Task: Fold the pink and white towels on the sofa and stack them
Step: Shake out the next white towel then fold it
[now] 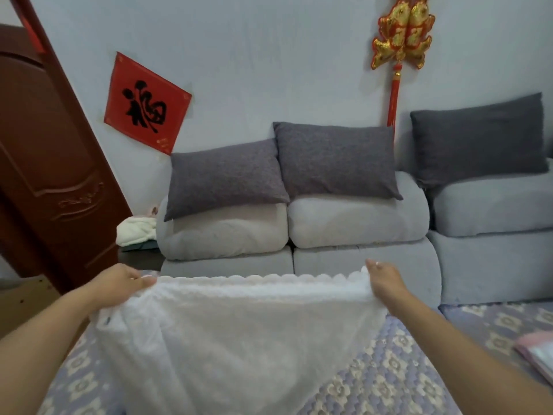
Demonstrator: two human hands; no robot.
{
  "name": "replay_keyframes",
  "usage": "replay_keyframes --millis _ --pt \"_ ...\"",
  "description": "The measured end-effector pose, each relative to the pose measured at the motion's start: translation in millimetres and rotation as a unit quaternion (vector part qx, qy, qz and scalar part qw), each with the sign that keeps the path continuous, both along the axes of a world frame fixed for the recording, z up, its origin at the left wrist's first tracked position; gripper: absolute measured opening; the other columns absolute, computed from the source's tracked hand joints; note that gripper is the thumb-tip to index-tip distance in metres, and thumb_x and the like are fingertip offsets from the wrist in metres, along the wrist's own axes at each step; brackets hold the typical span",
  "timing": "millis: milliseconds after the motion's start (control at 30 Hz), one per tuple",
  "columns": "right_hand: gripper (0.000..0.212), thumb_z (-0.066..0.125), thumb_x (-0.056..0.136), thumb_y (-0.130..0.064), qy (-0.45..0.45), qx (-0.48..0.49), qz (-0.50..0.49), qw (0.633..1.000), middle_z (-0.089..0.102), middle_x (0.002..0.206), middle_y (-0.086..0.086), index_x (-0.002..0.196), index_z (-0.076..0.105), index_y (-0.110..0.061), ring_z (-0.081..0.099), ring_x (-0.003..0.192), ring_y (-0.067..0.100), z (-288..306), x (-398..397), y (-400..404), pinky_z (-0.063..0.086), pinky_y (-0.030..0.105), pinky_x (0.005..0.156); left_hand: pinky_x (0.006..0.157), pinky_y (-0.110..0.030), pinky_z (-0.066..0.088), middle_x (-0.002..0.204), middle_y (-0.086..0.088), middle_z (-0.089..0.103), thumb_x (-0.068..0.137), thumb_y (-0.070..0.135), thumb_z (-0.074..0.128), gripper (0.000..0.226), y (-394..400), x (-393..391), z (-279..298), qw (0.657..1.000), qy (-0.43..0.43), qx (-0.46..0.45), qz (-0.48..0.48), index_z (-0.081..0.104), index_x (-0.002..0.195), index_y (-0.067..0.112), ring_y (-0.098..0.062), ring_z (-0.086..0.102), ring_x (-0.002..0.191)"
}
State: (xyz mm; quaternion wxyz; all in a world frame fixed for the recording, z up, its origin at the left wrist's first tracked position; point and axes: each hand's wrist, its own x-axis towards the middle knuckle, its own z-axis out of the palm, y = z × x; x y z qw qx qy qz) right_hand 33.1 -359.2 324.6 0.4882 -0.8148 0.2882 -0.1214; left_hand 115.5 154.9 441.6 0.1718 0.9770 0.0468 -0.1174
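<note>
Both hands are up now, the left hand (119, 283) and the right hand (384, 280) each pinching a top corner of the white towel (239, 330), stretched wide above the patterned sofa seat (389, 369), with the pink towel (537, 344) lying far right.

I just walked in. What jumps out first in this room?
A white towel stretched between the left hand and right hand, low and centre. Behind, dark grey cushions lean on the sofa; a red poster hangs upper left.
</note>
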Motion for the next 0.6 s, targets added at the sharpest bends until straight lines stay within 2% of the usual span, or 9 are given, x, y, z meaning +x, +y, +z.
replay_keyframes --millis 33,100,167,233,300,367,433,533,600 --pt "0.044 0.04 0.107 -0.029 0.008 -0.045 0.03 0.999 0.066 0.108 0.028 0.092 0.065 0.004 0.06 0.096 0.037 14 7 0 0.043 0.038 0.081 0.065 -0.033 0.049 0.068 -0.004 0.073 0.093 0.052 0.063 0.049 -2 5 7 0.998 -0.051 0.022 0.007 0.072 0.063 0.015 -0.024 0.069 0.071" --pt "0.035 0.039 0.107 -0.022 -0.02 -0.12 0.075 0.99 0.065 0.106 0.03 0.085 0.058 -0.003 0.061 0.1 0.04 78 34 -11 0.042 0.038 0.08 0.068 -0.035 0.047 0.085 -0.005 0.075 0.092 0.059 0.058 0.048 -14 16 50 0.984 -0.167 0.06 0.017 0.064 0.063 0.022 -0.028 0.067 0.082" --pt "0.025 0.042 0.105 -0.018 -0.107 -0.129 0.026 0.985 0.063 0.101 0.026 0.09 0.057 -0.006 0.062 0.101 0.04 180 67 -31 0.047 0.041 0.082 0.075 -0.039 0.048 0.103 -0.012 0.072 0.092 0.064 0.05 0.046 -28 28 128 0.951 -0.3 0.066 0.034 0.067 0.075 0.024 -0.036 0.065 0.093" --pt "0.033 0.042 0.105 -0.029 -0.243 -0.094 -0.07 0.963 0.058 0.095 0.017 0.097 0.06 -0.003 0.062 0.097 0.034 287 76 -41 0.044 0.037 0.076 0.079 -0.044 0.048 0.106 -0.021 0.069 0.095 0.059 0.048 0.047 -40 32 214 0.889 -0.454 0.033 0.052 0.071 0.091 0.019 -0.044 0.063 0.096" --pt "0.04 0.038 0.105 -0.036 -0.395 -0.047 -0.139 0.907 0.057 0.095 0.015 0.094 0.057 -0.004 0.057 0.091 0.028 366 63 -37 0.04 0.036 0.074 0.078 -0.047 0.046 0.101 -0.028 0.067 0.099 0.052 0.047 0.045 -50 25 278 0.806 -0.59 -0.013 0.056 0.068 0.097 0.013 -0.049 0.061 0.095" --pt "0.036 0.037 0.103 -0.031 -0.474 -0.126 -0.099 0.866 0.061 0.099 0.021 0.1 0.057 -0.001 0.058 0.093 0.035 400 47 -18 0.045 0.043 0.077 0.072 -0.046 0.042 0.094 -0.027 0.067 0.102 0.052 0.043 0.046 -56 22 309 0.766 -0.642 0.001 0.022 0.063 0.099 0.011 -0.049 0.061 0.09" --pt "0.028 0.05 0.093 -0.027 -0.45 -0.282 -0.007 0.847 0.061 0.101 0.022 0.105 0.058 -0.003 0.058 0.094 0.04 395 37 4 0.046 0.049 0.08 0.069 -0.043 0.04 0.093 -0.024 0.068 0.102 0.056 0.04 0.049 -53 25 314 0.777 -0.625 0.068 -0.013 0.062 0.105 0.012 -0.047 0.063 0.088" --pt "0.07 0.047 0.08 -0.077 -0.284 -0.402 0.162 0.856 0.057 0.102 0.002 0.114 0.056 -0.016 0.052 0.093 0.024 361 23 16 0.04 0.038 0.081 0.07 -0.043 0.044 0.095 -0.022 0.069 0.101 0.061 0.034 0.051 -41 34 301 0.801 -0.575 0.164 -0.027 0.061 0.103 0.018 -0.045 0.065 0.088" --pt "0.081 0.044 0.072 -0.087 -0.199 -0.479 0.234 0.822 0.052 0.106 -0.007 0.121 0.049 -0.023 0.05 0.094 0.018 340 10 9 0.039 0.036 0.081 0.072 -0.043 0.044 0.098 -0.023 0.068 0.101 0.057 0.034 0.047 -32 38 284 0.818 -0.542 0.192 -0.027 0.06 0.096 0.018 -0.045 0.064 0.091"
